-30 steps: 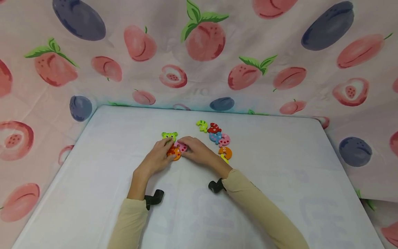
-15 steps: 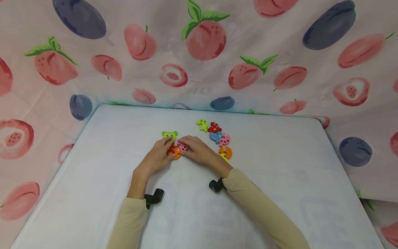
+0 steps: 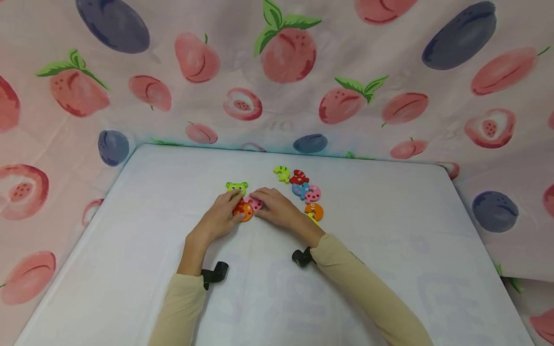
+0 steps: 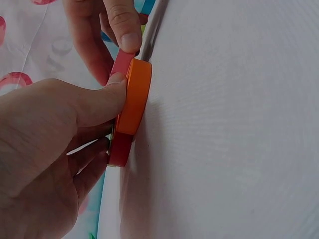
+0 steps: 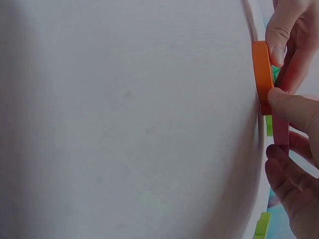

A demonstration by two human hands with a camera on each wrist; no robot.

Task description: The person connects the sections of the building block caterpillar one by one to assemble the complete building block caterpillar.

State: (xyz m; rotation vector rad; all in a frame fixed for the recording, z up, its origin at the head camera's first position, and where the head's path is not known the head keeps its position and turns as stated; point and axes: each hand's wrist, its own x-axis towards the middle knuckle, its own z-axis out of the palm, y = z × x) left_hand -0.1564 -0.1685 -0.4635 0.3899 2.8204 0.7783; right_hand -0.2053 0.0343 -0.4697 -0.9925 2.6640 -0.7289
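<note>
Left of the table's middle lies a small group of flat puzzle pieces. At its top is a green animal-head piece (image 3: 236, 188), partly under my left fingers. My left hand (image 3: 218, 216) grips an orange puzzle piece (image 3: 247, 212), its thumb against the near edge. A red piece (image 4: 120, 149) sits beside the orange one, its fingers on the far side. From the right, my right hand (image 3: 277, 209) pinches a pink spotted puzzle piece (image 3: 257, 204) between thumb and fingers. In the right wrist view the pink piece (image 5: 281, 132) touches the orange one. Whether they interlock is hidden.
A curved row of pieces lies to the right: lime (image 3: 282, 174), red (image 3: 299, 177), blue (image 3: 299, 191), pink (image 3: 313, 193) and orange (image 3: 315, 211). A yellow piece (image 3: 312, 218) is partly behind my right wrist. Fruit-print cloth (image 3: 277, 110) rises behind the white table (image 3: 381, 264).
</note>
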